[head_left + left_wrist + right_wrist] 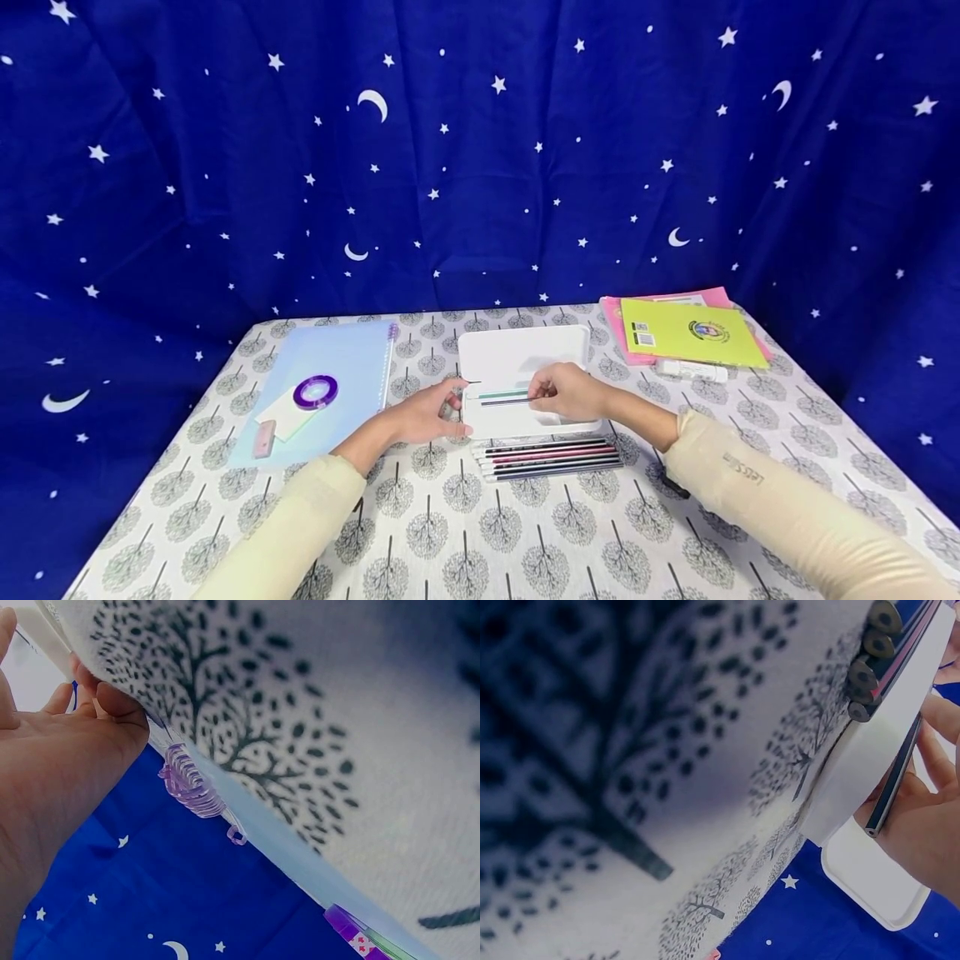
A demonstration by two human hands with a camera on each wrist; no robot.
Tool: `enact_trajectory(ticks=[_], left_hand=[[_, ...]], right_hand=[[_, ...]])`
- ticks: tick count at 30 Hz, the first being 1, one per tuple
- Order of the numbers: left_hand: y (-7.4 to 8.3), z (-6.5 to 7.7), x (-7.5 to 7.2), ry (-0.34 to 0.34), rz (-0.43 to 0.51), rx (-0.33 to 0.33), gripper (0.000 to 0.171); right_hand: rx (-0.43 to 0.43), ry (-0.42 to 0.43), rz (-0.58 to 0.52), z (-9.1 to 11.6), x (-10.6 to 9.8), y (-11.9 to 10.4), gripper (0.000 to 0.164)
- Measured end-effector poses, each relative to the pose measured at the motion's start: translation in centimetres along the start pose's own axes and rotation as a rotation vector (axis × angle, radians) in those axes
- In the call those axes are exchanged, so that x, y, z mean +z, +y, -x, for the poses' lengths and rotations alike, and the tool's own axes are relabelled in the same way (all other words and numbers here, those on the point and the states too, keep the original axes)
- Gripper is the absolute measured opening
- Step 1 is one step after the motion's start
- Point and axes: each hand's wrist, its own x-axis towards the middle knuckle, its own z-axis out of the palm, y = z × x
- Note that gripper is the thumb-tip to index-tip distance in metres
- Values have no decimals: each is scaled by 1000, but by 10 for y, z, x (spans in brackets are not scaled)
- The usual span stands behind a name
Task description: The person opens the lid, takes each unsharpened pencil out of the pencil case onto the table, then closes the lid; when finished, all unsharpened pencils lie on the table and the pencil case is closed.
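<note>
A white pencil case (pixel 525 346) lies open on the table, its lid tipped back. My left hand (pixel 424 412) holds the case's left end, thumb at the front corner and index finger near the hinge. Over the tray, my right hand (pixel 567 392) pinches a dark pencil (pixel 504 402), its back end showing below the palm in the right wrist view. A teal pencil (pixel 501 393) lies just behind it in the tray, partly hidden by the right fingers. Several pencils (pixel 551 460), dark ones and a red one, lie side by side in front of the case.
At left, a light-blue spiral notebook (pixel 330 350) carries a purple tape roll (pixel 316 392), pale paper pieces (pixel 281 417) and a pink eraser (pixel 264 439). A yellow-green book (pixel 682 333) on a pink one (pixel 613 317) and a white tube (pixel 692 371) lie at back right.
</note>
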Motion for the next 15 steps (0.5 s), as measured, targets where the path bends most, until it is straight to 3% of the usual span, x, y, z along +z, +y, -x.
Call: enact_trajectory(ticks=[9,15], left_hand=[[0,-1,0,-4,4,-2,84],[-1,-1,0,0,-7,-6,83]], right_hand=[[-14,45,49,5,-1,0,7],[1,52,21,11,-5,-4,9]])
